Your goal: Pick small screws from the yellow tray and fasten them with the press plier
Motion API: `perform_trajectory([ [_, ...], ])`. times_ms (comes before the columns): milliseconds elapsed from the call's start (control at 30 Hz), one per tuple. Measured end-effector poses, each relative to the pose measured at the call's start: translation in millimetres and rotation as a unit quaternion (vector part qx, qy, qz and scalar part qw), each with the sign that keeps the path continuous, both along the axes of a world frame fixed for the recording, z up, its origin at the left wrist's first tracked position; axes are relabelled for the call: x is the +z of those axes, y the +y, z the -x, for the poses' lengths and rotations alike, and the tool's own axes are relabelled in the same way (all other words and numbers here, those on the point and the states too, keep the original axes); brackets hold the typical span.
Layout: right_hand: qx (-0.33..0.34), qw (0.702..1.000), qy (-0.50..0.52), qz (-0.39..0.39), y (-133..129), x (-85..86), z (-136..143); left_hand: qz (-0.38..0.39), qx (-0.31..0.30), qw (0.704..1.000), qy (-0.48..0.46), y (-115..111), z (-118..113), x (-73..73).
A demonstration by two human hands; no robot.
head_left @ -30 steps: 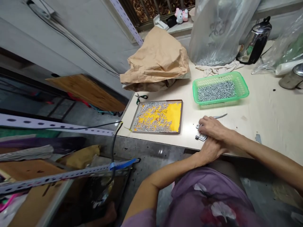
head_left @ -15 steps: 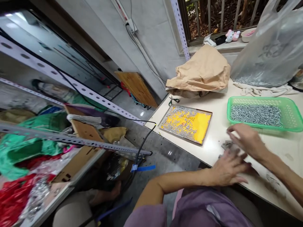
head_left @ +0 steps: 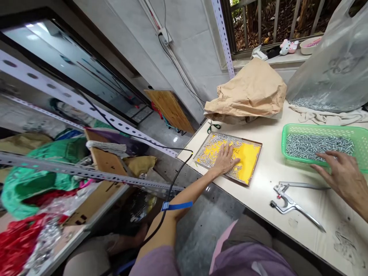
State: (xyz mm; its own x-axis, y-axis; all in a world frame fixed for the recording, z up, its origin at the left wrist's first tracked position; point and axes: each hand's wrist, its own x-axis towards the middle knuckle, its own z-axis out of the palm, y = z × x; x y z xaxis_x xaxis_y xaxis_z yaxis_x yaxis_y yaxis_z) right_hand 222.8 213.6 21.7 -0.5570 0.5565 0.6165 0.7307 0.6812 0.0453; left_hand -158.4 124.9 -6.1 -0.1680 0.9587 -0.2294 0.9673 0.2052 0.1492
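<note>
My left hand (head_left: 225,159) lies over a shallow tray (head_left: 249,183) with a yellow bottom, its fingers spread among small silver metal pins (head_left: 207,153). Whether a pin is under the fingertips is hidden. At the near rim of a green plastic basket (head_left: 362,143) is my right hand (head_left: 340,172), thumb and fingers apart, fingertips just over the heap of similar pins (head_left: 316,145). I see nothing held in it. Between the two hands, a metal plier-like tool (head_left: 290,205) with a C-shaped jaw and long handles rests on the table, touched by neither hand.
Green-handled scissors (head_left: 213,126) lie behind the tray. A crumpled brown paper bag (head_left: 250,90) and a clear plastic bag (head_left: 330,76) stand at the back of the table (head_left: 267,165). A black cable (head_left: 175,172) crosses at left. Another person's knee (head_left: 86,257) shows lower left.
My hands were together over the tool at the table's front. The left has moved left onto the tray, the right over to the basket, and the tool now lies uncovered.
</note>
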Motion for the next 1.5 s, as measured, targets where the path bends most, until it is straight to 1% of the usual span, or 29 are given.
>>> perform_trajectory([
  [67,0.007,1.0,0.004,0.008,-7,1.6,2,0.0,-0.053,0.999,-0.004,3,-14,-2.5],
  [167,0.02,1.0,0.007,0.017,-13,5.7,0,0.015,-0.128,0.992,-0.012,-2,-29,-4.2],
  [233,0.025,1.0,0.004,0.016,-19,8.4,-3,0.029,-0.166,0.986,-0.016,-10,-30,-2.7],
  [300,0.03,0.999,0.002,0.01,-26,11.1,-8,0.03,-0.177,0.984,-0.018,-13,-25,1.5],
  [367,0.042,0.999,0.002,0.004,-35,14.1,-13,0.012,-0.156,0.988,-0.016,-6,-15,7.8],
  [467,0.055,0.998,0.011,0.003,-47,18.4,-20,-0.023,-0.096,0.995,-0.014,21,1,15.7],
  [533,0.056,0.998,0.018,0.006,-54,21.0,-23,-0.024,-0.076,0.997,-0.014,40,6,15.7],
  [600,0.057,0.998,0.019,0.009,-61,23.1,-25,-0.007,-0.083,0.996,-0.013,50,5,10.9],
  [667,0.059,0.998,0.015,0.018,-66,23.8,-29,0.016,-0.112,0.993,-0.016,46,0,4.0],
  [733,0.062,0.997,0.017,0.033,-71,21.8,-34,0.03,-0.15,0.988,-0.02,31,-1,-1.1],
  [800,0.06,0.997,0.025,0.048,-74,16.4,-41,0.023,-0.167,0.985,-0.021,14,2,-2.1],
  [867,0.049,0.996,0.038,0.065,-77,8.5,-49,-0.021,-0.145,0.989,-0.018,0,9,0.4],
  [967,0.024,0.993,0.06,0.098,-83,-2.8,-55,-0.113,-0.082,0.99,-0.025,-11,18,5.6],
  [1033,0.018,0.99,0.071,0.119,-87,-6.9,-56,-0.146,-0.06,0.987,-0.042,-13,17,7.3],
  [1100,0.027,0.988,0.074,0.135,-91,-8.0,-54,-0.158,-0.05,0.985,-0.053,-12,9,7.6],
  [1233,0.059,0.984,0.07,0.154,-95,-5.0,-47,-0.147,-0.036,0.987,-0.046,-4,-12,7.8],
  [1300,0.077,0.985,0.062,0.141,-95,-0.7,-43,-0.123,-0.033,0.991,-0.049,2,-16,8.3],
  [1400,0.084,0.989,0.053,0.11,-95,11.1,-33,-0.097,-0.027,0.992,-0.076,10,-13,9.7],
  [1467,0.081,0.988,0.074,0.106,-94,21.1,-19,-0.104,-0.013,0.989,-0.109,12,-9,12.4],
  [1500,0.085,0.985,0.092,0.115,-92,26.0,-9,-0.114,0.001,0.984,-0.135,12,-7,14.7],
])
